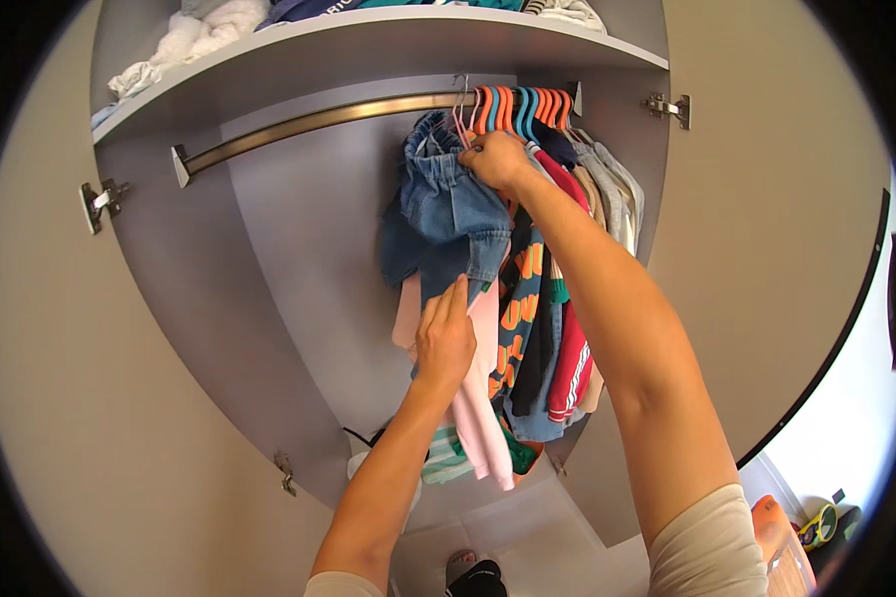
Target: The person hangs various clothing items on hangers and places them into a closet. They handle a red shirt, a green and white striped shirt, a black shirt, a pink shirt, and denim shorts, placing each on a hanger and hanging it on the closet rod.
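A pair of blue jeans (458, 214) with a gathered elastic waistband hangs from a pink hanger (459, 121) on the metal rail. My right hand (498, 162) is closed at the waistband's right end, close below the hanger; its fingertips are partly hidden. Lower down, my left hand (445, 336) lies against the denim with its fingers stretched out and side by side; the thumb does not show. Behind and below the jeans hangs a pale pink garment (480, 428), its long sleeve dangling past my left hand.
Orange and blue hangers (528, 107) crowd the right end of the rail (319, 124), bearing several tops, including a red one (572, 363). Folded clothes (204, 35) lie on the shelf (418, 20) above. Hinged wardrobe doors (767, 199) flank both sides.
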